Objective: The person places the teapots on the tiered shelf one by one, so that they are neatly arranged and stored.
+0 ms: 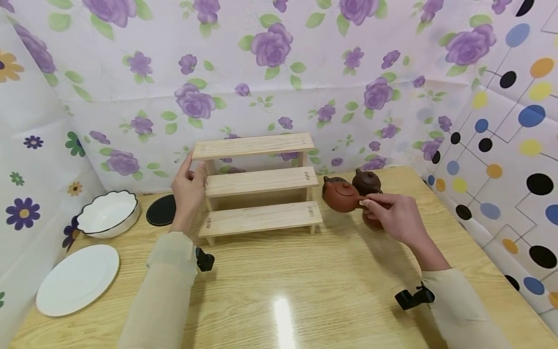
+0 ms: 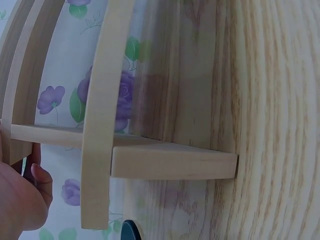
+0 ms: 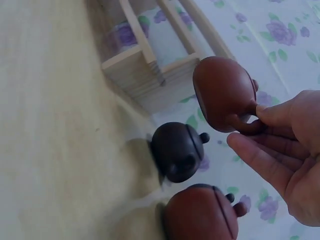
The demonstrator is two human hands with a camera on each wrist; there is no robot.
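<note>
A three-tier wooden display shelf (image 1: 261,181) stands on the table, and my left hand (image 1: 190,186) grips its left end near the top board (image 1: 253,146). In the left wrist view that hand (image 2: 22,200) shows at the edge, by the frame's far side. My right hand (image 1: 394,218) pinches the handle of a reddish-brown teapot (image 1: 342,197), raised just right of the shelf. The right wrist view shows thumb and fingers on its handle, the teapot (image 3: 222,92) tilted in that view. Beneath and beside it are a dark brown teapot (image 3: 175,150) and another reddish teapot (image 3: 197,215).
Left of the shelf lie a round black disc (image 1: 161,210), a white scalloped bowl (image 1: 109,213) with a dark rim, and a white plate (image 1: 78,280). A flowered cloth (image 1: 244,111) hangs behind the table; a dotted cloth (image 1: 501,160) hangs at the right.
</note>
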